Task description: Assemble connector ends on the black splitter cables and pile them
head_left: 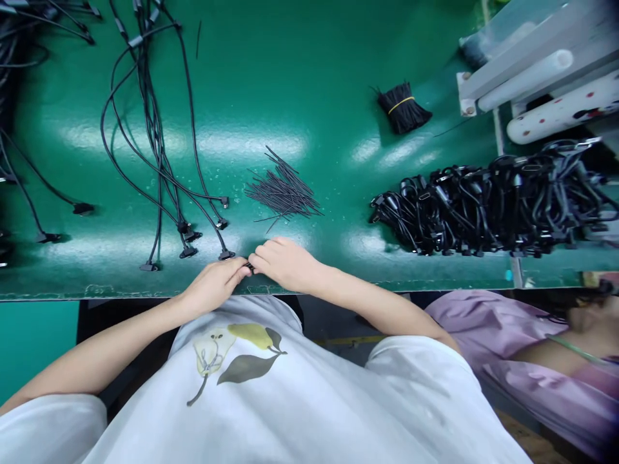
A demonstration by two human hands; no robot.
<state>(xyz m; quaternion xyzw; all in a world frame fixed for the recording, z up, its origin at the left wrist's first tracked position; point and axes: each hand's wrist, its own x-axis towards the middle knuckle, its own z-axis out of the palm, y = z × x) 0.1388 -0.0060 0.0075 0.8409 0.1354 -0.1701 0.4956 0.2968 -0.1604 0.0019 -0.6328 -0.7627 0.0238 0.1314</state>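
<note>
My left hand (217, 283) and my right hand (284, 263) meet at the table's front edge, both with closed fingers. Between their fingertips shows a small black piece (249, 265), mostly hidden, so its kind is unclear. Just beyond my left hand lie several black cables (157, 138) with flat connectors, one connector (226, 254) close to the fingers. A loose pile of short, thin black ties (284, 190) lies beyond my right hand.
A green table (314, 77) spans the view. To the right are a long row of coiled black cables (483, 206) and a black tie bundle with a yellow band (403, 108). More cables (14, 84) lie far left. A person in pink (522, 348) sits at right.
</note>
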